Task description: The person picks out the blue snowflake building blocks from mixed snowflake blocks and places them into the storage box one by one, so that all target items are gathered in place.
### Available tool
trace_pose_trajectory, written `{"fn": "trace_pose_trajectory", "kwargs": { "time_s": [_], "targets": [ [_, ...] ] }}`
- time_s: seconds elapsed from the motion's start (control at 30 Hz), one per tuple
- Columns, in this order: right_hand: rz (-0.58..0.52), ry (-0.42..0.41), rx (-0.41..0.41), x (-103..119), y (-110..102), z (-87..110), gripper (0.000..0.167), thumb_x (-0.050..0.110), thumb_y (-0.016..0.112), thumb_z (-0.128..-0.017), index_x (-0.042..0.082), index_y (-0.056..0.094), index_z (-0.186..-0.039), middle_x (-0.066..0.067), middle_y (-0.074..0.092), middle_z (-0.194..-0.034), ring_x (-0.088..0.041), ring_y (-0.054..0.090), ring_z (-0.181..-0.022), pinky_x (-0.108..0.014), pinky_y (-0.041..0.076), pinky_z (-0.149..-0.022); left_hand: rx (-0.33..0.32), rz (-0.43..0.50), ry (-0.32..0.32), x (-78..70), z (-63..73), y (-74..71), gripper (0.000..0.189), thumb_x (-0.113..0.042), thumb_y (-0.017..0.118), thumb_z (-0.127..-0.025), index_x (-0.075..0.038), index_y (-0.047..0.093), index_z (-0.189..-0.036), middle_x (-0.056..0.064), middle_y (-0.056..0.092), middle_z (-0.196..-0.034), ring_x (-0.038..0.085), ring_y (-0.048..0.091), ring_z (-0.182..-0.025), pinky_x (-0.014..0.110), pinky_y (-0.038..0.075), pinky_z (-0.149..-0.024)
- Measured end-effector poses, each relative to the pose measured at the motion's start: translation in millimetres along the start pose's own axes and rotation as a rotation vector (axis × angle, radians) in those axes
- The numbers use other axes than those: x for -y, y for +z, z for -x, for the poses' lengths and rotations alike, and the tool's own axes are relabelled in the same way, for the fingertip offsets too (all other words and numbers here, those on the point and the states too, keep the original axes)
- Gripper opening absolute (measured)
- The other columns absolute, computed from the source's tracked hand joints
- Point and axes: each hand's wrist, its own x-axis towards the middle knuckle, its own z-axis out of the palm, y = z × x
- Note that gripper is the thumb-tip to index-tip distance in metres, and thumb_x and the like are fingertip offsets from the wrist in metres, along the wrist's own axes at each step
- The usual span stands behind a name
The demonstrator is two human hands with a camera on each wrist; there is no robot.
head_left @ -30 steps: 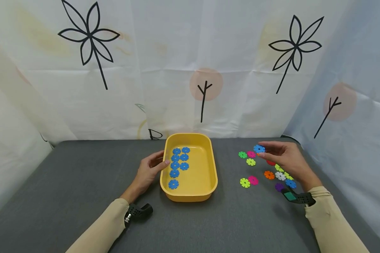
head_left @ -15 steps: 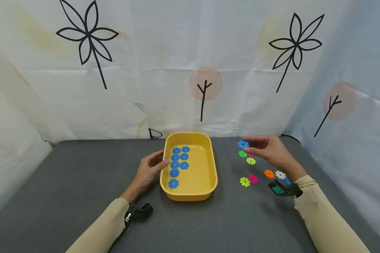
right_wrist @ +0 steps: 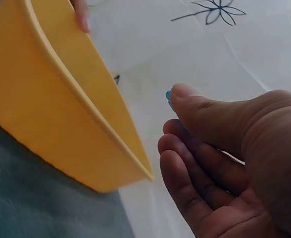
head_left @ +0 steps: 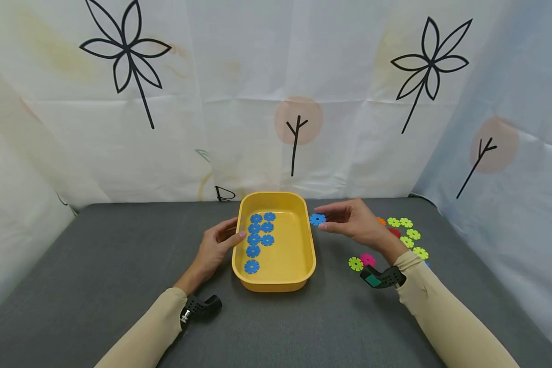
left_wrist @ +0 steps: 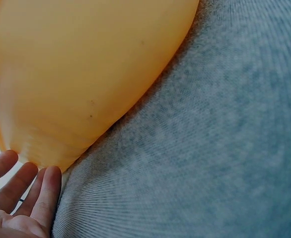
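Note:
A yellow plastic tray point(head_left: 276, 287) with deep walls stands on the grey table. Several blue notched discs point(head_left: 253, 251), shaped like flowers, lie along the left part of its floor. My left hand point(head_left: 218, 248) holds the tray's left wall, thumb over the rim; in the left wrist view its fingers point(left_wrist: 47, 196) touch the outer side. Just beyond the right rim, my right hand point(head_left: 356, 225) pinches another blue disc point(head_left: 317, 219) between thumb and fingers. In the right wrist view only a sliver of that disc point(right_wrist: 169, 97) shows past the thumb.
To the right, several loose discs lie on the table: yellow-green point(head_left: 413, 234), red point(head_left: 395, 232), orange point(head_left: 381, 221). A yellow-green one point(head_left: 355, 263) and a pink one point(head_left: 367, 259) lie nearer the tray. A patterned white curtain point(head_left: 239, 102) hangs behind the table.
My right hand has carried the blue disc leftward from over the loose discs to the tray's right rim. The left hand and the tray have stayed in place.

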Motion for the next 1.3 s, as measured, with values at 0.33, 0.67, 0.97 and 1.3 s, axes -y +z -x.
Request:
{"fn": "trace_pose_trajectory", "kwargs": {
  "time_s": [0.33,0.67,0.97,1.3],
  "targets": [
    [-0.071,0.003,0.060,5,42,-15.8,0.042,0.005,0.076,-0.091,-0.007,0.065,-0.130,-0.016,0.072,-0.116,-0.024,0.070,-0.100,-0.031,0.058,-0.087,0.001,0.002,-0.005,-0.3,-0.6,1.4,0.055,-0.018,0.068,-0.099,-0.003,0.050,-0.148,0.018,0.054,-0.144,0.032,0.053,-0.132,0.028,0.049,-0.101],
    [-0.022,-0.028,0.075,14,71,-30.8,0.037,0.007,0.075,-0.092,-0.005,0.069,-0.126,-0.013,0.073,-0.115,-0.023,0.069,-0.099,-0.031,0.058,-0.088,0.001,0.014,-0.005,-0.6,-1.4,3.2,0.055,-0.017,0.069,-0.098,-0.002,0.050,-0.147,0.019,0.055,-0.144,0.033,0.053,-0.132,0.027,0.049,-0.101],
    [0.056,-0.008,0.071,18,80,-37.0,0.035,0.010,0.077,-0.091,-0.003,0.071,-0.123,-0.014,0.073,-0.105,-0.020,0.068,-0.092,-0.032,0.059,-0.084,-0.002,-0.003,-0.002,-0.2,-1.4,2.2,0.055,-0.019,0.069,-0.098,-0.003,0.051,-0.147,0.018,0.055,-0.144,0.033,0.053,-0.131,0.028,0.050,-0.100],
    [-0.005,0.033,0.081,19,82,-41.4,0.037,0.008,0.078,-0.091,-0.003,0.070,-0.125,-0.019,0.071,-0.111,-0.020,0.065,-0.097,-0.031,0.055,-0.085,-0.006,-0.021,0.002,0.6,-0.1,0.7,0.055,-0.020,0.068,-0.099,-0.002,0.050,-0.148,0.019,0.054,-0.144,0.033,0.053,-0.132,0.030,0.049,-0.103]
  ]
}}
